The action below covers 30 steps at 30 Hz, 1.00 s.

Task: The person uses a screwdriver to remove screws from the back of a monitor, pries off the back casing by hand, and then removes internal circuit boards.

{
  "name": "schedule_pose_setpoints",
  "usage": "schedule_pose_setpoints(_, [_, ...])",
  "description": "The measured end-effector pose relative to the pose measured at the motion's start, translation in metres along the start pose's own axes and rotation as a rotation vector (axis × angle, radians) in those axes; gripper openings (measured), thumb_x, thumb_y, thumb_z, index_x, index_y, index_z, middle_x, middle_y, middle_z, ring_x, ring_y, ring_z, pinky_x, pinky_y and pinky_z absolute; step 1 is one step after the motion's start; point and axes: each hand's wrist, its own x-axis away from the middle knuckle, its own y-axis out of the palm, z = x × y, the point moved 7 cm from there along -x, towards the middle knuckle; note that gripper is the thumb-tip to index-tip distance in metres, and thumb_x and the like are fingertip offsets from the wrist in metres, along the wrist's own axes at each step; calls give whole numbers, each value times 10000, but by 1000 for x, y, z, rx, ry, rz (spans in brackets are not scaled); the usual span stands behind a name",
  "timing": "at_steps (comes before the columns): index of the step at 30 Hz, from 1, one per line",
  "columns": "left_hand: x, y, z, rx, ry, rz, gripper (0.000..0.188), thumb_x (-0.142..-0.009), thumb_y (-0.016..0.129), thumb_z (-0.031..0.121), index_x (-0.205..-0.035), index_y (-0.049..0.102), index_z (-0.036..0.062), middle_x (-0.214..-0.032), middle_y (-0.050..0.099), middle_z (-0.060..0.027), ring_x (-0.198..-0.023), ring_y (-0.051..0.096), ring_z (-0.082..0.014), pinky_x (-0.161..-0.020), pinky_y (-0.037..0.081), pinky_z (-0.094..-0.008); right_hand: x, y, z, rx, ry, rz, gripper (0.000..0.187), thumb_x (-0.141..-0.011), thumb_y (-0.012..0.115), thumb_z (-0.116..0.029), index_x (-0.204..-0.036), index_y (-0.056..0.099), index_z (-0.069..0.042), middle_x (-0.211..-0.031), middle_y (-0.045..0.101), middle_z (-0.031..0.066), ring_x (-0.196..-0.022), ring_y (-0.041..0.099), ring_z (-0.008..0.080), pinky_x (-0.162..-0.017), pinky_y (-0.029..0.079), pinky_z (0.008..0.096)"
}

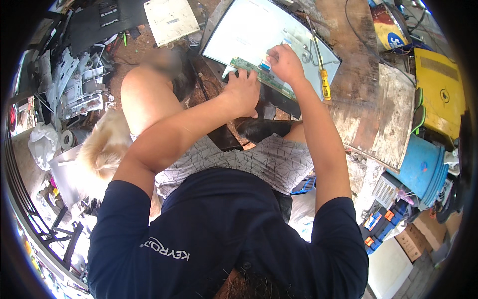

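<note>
A flat display panel with a bright, pale face lies tilted in front of me. Along its near edge runs a narrow green circuit board, with a small blue-and-white piece on it. My left hand rests over the left part of the board, fingertips bent onto it and thumb spread apart. Above the board, my right hand is closed in a pinch near the blue-and-white piece; what is between its fingers is hidden. A screwdriver with a yellow handle lies across the panel's right side.
Worn wooden boards extend to the right, with a yellow casing and a blue bucket beyond. Metal scraps pile up at left. A white flat casing lies at the far side. A light-furred animal is beside my left leg.
</note>
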Motion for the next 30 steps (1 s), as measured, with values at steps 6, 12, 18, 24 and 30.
schedule_pose_setpoints(6, [3,-1,-3,-13,-13,39,976,-708,776,586,-1351,479,-85,-1367,454,-203,-1282,424,-384,-1064,369,-519,26,-3,-23,100,-114,269,158,-831,678,-204,-904,714,-68,-966,621,137,-965,609,335,-812,519,430])
schedule_pose_setpoints(12, [7,-2,3,-23,21,25,999,-685,760,634,-1333,516,-87,-1359,470,-226,-1253,433,-418,-1036,366,-555,32,-5,-27,108,-9,300,136,-799,696,-178,-876,694,-65,-985,601,137,-971,598,336,-805,520,447])
schedule_pose_setpoints(18, [-3,-34,-30,233,-42,39,666,-794,723,517,-1200,615,0,-1183,592,-171,-1153,572,-337,-1008,439,-442,15,-1,-12,105,57,116,121,-807,699,-171,-877,674,-77,-966,608,120,-974,609,329,-802,510,461])
schedule_pose_setpoints(24, [-36,-26,-80,213,-200,530,582,-910,627,363,-1362,499,20,-1412,479,-179,-1337,434,-340,-1125,329,-486,5,9,-24,233,80,19,200,-807,677,-171,-986,644,-88,-1052,601,89,-1081,569,273,-870,441,455])
schedule_pose_setpoints(30, [-53,-14,-82,264,-209,352,684,-923,602,385,-1467,392,29,-1593,252,-179,-1477,232,-349,-1190,210,-524,17,12,-20,326,-76,262,155,-797,643,-123,-940,604,-79,-981,572,109,-1005,562,295,-813,386,423])
